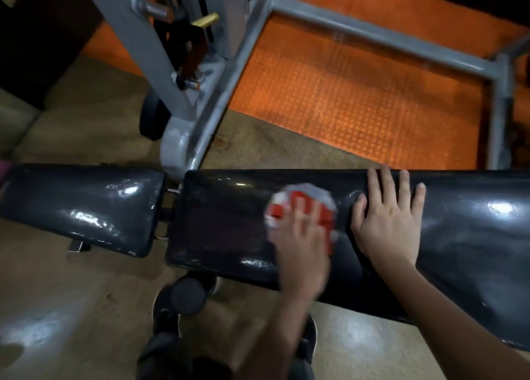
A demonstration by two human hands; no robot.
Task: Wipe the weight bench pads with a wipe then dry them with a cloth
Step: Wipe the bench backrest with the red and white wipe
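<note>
Wooden floor (pixel 86 127) around glossy bench pads (pixel 229 230)

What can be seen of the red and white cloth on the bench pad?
The red and white cloth looks like soft fabric, bunched into a rounded wad with a whitish edge and red middle; it is motion-blurred, so any pattern is unclear. It lies on top of the long black pad, near its middle. The left hand presses on it with fingers spread. The right hand lies flat on the pad beside it, seemingly not touching it.
</note>
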